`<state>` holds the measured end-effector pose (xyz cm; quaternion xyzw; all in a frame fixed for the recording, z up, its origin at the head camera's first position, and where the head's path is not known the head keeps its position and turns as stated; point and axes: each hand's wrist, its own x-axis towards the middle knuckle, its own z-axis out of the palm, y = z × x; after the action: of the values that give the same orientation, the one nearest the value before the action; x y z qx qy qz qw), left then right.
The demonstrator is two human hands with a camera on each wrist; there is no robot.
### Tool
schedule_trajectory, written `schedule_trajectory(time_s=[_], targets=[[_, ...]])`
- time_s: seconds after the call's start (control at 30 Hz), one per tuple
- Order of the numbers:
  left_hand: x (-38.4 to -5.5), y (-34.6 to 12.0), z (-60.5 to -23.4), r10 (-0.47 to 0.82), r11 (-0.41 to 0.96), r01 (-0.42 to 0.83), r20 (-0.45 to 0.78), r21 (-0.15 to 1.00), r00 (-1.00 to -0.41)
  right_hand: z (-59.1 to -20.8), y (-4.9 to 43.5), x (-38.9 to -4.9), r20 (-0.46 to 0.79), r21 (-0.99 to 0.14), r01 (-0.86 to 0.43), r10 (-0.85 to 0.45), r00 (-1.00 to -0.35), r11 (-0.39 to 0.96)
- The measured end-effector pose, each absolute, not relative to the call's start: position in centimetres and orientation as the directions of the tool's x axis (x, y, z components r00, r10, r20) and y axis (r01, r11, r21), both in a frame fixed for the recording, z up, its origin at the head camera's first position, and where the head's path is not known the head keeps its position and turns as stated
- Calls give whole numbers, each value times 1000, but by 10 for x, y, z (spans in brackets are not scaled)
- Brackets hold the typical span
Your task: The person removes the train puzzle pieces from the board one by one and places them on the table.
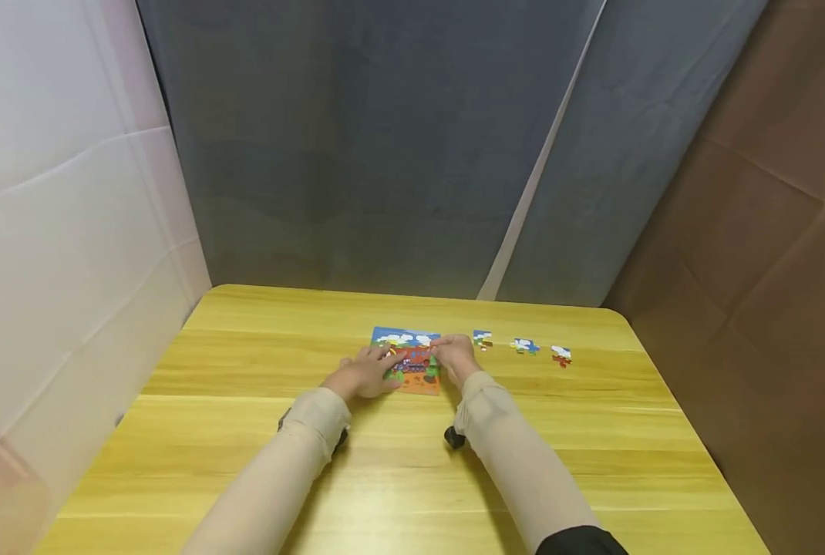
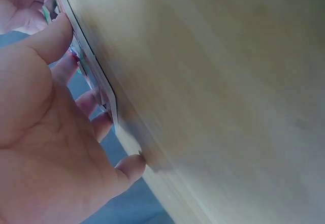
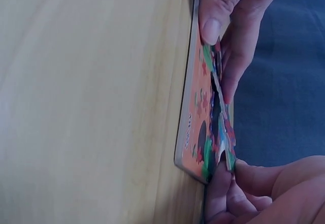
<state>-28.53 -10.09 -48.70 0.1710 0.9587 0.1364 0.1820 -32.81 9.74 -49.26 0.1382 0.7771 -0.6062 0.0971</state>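
A picture puzzle board [image 1: 418, 384] lies on the table, blue sky at its far side and orange ground at its near side. My left hand [image 1: 365, 374] rests at its left part with fingers spread; in the left wrist view the thumb and fingers of that hand [image 2: 56, 117] are at the board's edge. At the right side, my right hand [image 1: 456, 358] pinches a puzzle piece [image 3: 230, 159] between thumb and forefinger. The right wrist view shows this piece tilted up from the board, next to other raised pieces.
Three loose puzzle pieces lie right of the board: one close by [image 1: 483, 338], a middle piece [image 1: 526, 346] and a far-right piece [image 1: 561, 354]. The wooden table [image 1: 246, 347] is bounded by a grey curtain [image 1: 385, 154] behind, with cloths at both sides.
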Motion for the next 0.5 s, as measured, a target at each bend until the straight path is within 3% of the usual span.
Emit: schedule_trajectory(time_s=[0.5], targets=[[-289, -97, -494, 346, 924, 254, -343, 285, -873, -490, 91, -329, -339, -907, 364, 146, -929, 214]])
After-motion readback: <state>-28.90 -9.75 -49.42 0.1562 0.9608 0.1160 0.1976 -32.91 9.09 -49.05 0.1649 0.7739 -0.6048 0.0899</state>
